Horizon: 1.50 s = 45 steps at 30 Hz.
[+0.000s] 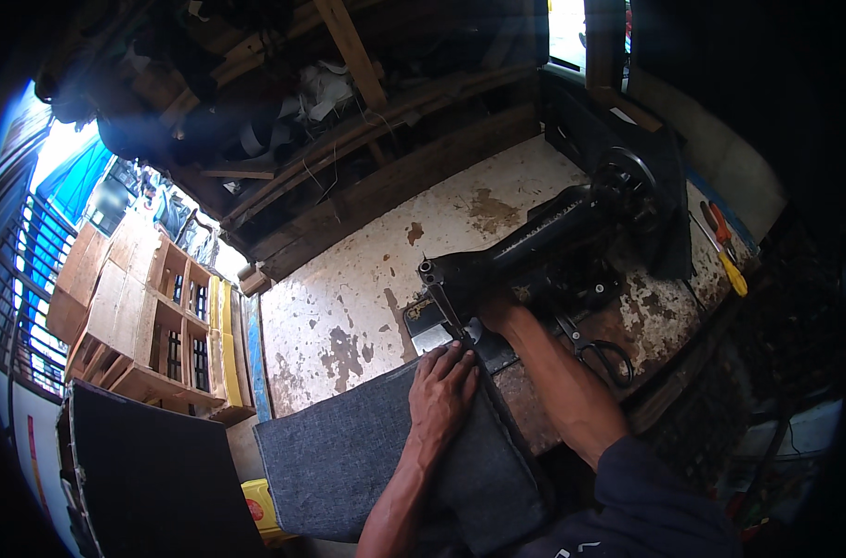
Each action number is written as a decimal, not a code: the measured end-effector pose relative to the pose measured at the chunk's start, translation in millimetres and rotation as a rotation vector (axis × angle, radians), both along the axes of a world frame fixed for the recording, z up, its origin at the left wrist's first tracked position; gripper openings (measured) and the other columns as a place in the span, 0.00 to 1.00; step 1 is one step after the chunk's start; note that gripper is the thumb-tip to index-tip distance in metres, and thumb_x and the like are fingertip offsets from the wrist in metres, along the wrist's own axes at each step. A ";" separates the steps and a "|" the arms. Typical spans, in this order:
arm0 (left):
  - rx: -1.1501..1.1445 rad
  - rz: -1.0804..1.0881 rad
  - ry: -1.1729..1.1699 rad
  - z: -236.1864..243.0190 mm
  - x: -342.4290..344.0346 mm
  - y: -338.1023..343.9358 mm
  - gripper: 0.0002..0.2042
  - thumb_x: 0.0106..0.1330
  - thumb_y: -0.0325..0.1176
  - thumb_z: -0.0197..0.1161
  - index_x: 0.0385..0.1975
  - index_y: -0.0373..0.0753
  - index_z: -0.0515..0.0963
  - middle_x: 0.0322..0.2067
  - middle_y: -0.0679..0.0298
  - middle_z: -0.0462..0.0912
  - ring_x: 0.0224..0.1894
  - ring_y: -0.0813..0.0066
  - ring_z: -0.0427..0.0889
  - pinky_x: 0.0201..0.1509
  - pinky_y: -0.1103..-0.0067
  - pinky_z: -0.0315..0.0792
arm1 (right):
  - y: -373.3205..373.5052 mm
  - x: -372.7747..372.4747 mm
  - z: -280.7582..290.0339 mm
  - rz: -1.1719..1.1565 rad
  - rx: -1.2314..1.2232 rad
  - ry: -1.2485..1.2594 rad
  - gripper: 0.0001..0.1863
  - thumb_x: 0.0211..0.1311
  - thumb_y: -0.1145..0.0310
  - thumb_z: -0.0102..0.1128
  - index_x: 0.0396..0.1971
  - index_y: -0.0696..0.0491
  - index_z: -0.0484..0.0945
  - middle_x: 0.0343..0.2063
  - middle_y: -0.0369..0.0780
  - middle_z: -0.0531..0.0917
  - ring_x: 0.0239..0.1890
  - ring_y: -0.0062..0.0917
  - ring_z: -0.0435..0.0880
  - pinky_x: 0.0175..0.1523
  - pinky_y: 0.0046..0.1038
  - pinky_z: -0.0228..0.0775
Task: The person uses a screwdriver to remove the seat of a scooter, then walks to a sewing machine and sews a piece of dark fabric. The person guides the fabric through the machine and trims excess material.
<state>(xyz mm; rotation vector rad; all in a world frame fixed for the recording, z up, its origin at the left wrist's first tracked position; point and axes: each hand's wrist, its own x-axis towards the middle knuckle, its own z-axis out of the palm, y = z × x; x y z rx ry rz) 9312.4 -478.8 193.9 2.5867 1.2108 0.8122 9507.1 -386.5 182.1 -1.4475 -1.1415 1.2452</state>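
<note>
Worktable: a white tabletop (311, 312), its paint worn away in brown patches.
Shelving: a dark wooden shelf (386, 200) along the far edge, cluttered with loose material.
Sewing machine: a black sewing machine (539, 228) on the right half of the tabletop, its needle end pointing left.
Cloth: dark grey woven cloth (339, 456), spread from the near table edge up to the machine's needle end; whether it passes under the foot cannot be told.
Timber: a stack of pale wooden pallets (177, 316), left of the table.
Left hand: the left hand (443, 386) lies palm down on the cloth, fingers extended side by side and pressing flat, fingertips just beside the needle area.
Right hand: the right hand (500, 314) reaches beneath the machine's arm; its fingers are hidden, so its grip cannot be told.
Scissors: black-handled scissors (579, 340) beside the right forearm.
Screwdriver: a yellow-handled screwdriver (734, 276) at the table's right end.
Label: a red patch on a yellow object (260, 511) at lower left, too small to read.
Shirt print: pale marks on the dark shirt (660, 498) at the lower edge, illegible.
</note>
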 end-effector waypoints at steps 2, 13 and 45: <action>-0.010 -0.003 -0.004 0.4 0.3 0.2 0.15 0.68 0.35 0.70 0.53 0.43 0.88 0.59 0.59 0.86 0.64 0.56 0.80 0.70 0.65 0.75 | -1.6 -0.2 7.1 0.022 -0.019 -0.013 0.28 0.76 0.70 0.52 0.74 0.55 0.66 0.72 0.47 0.73 0.75 0.34 0.69 0.78 0.33 0.60; 0.006 -0.002 -0.013 -3.8 0.1 14.3 0.15 0.69 0.36 0.69 0.54 0.43 0.88 0.60 0.57 0.85 0.64 0.55 0.80 0.70 0.64 0.74 | 15.6 -8.1 -52.2 -0.086 0.340 -0.053 0.18 0.74 0.66 0.57 0.58 0.57 0.80 0.43 0.38 0.86 0.38 0.23 0.80 0.42 0.30 0.76; -0.062 -0.106 -0.029 12.7 -15.3 -21.1 0.11 0.69 0.33 0.69 0.48 0.39 0.86 0.61 0.55 0.83 0.67 0.51 0.77 0.71 0.60 0.70 | -325.8 -41.0 41.1 -0.305 -0.101 -0.209 0.14 0.65 0.69 0.74 0.43 0.59 0.81 0.31 0.43 0.88 0.32 0.30 0.90 0.39 0.32 0.83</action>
